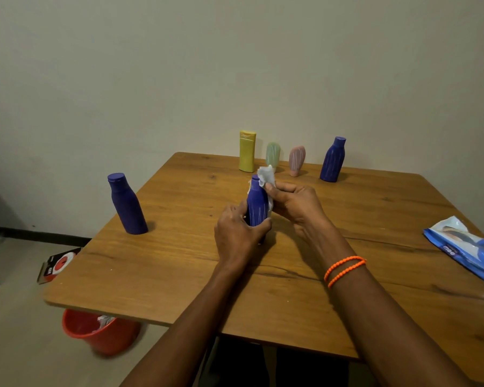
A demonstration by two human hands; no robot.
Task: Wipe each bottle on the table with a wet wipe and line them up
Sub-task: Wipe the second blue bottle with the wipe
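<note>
L hand [239,233] grips blue bottle [257,203] low, upright mid-table. R hand [294,203] pinches wet wipe [266,177] against its neck, prob touching the cap. 4 bottles stand in a row at the back edge.

"mee" on blue wipes pack [464,247], red box [58,265] txt unreadable

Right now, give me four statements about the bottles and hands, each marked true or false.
1. The left hand grips the blue bottle being wiped. True.
2. The right hand holds nothing. False: it presses a white wipe against that bottle.
3. Four bottles stand along the table's far edge. True.
4. The wipes packet lies at the table's left side. False: it lies at the right.
</note>
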